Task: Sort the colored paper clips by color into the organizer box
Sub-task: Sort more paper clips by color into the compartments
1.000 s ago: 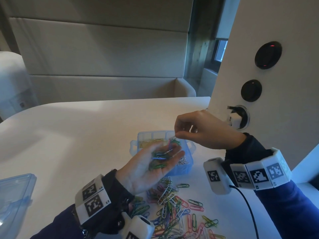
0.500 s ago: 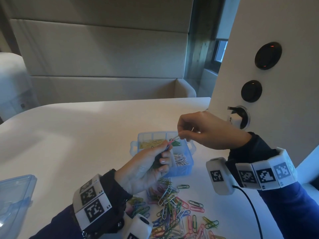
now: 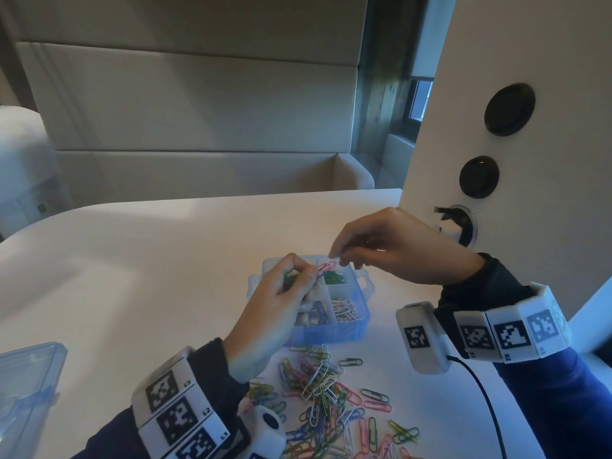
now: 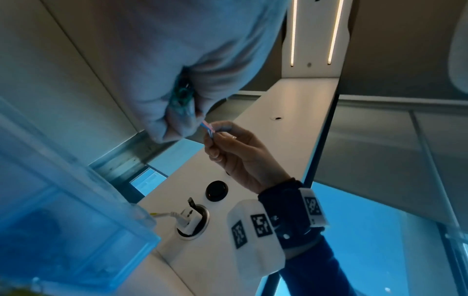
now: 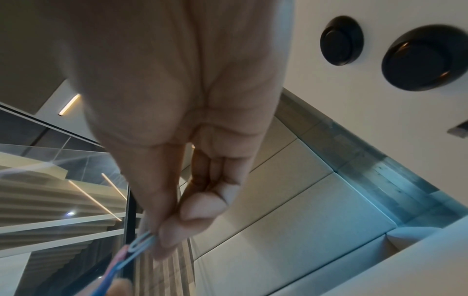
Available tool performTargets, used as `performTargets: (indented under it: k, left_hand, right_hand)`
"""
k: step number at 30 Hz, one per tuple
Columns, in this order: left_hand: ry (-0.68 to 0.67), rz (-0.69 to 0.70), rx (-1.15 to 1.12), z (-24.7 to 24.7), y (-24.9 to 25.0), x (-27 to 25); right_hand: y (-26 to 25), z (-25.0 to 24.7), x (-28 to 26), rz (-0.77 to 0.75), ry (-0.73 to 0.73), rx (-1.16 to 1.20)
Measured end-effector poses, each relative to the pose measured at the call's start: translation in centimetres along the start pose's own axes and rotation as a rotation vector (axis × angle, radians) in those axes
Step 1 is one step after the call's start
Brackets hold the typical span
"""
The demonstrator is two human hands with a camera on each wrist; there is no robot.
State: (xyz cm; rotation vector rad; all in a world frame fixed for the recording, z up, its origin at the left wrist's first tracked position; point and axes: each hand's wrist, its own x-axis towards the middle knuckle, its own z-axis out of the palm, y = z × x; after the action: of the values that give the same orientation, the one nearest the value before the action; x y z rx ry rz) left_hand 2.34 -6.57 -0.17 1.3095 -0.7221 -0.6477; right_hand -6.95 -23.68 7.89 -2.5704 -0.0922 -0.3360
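Many loose clips (image 3: 334, 402) of mixed colours lie heaped on the desk (image 3: 139, 266) nearest the viewer, just before the box (image 3: 331, 334). Above them, the left hand (image 3: 275, 313) is curled round a small bundle of green and blue clips (image 3: 291, 277), its thumb and forefinger also pinching one end of a pink clip (image 3: 326, 267). The right hand (image 3: 397, 250) pinches the other end between thumb and forefinger; in the right wrist view a pale blue clip (image 5: 142, 243) seems to sit in the same pinch, possibly interlocked. Both hands hover over the box, whose far compartments hold green and yellow clips, the near ones blue and white. Beyond stands a padded bench. Clips are judged light, springy wire with a slick coating that snags readily on neighbours; hold best across the flat loops, pulling lengthwise to free one.
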Motion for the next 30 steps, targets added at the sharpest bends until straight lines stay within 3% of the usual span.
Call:
performTargets:
  k: [8, 14, 21, 30]
  left_hand:
    - [-0.078, 0.01, 0.003, 0.3, 0.2, -0.4]
    - [-0.086, 0.089, 0.165, -0.4, 0.5, -0.1]
    - [-0.228, 0.048, 0.269, -1.6, 1.0, 0.4]
    - [-0.112, 0.232, 0.394, -1.8, 1.8, 0.3]
  right_hand:
    - [-0.3, -0.3, -0.2, 0.023, 0.019, 0.035]
    - [0.0, 0.1, 0.1, 0.016, 0.074, -0.003]
    - [-0.1, 0.3, 0.1, -0.018, 0.132, 0.018]
    - [-0.3, 0.2, 0.2, 0.011, 0.068, 0.161]
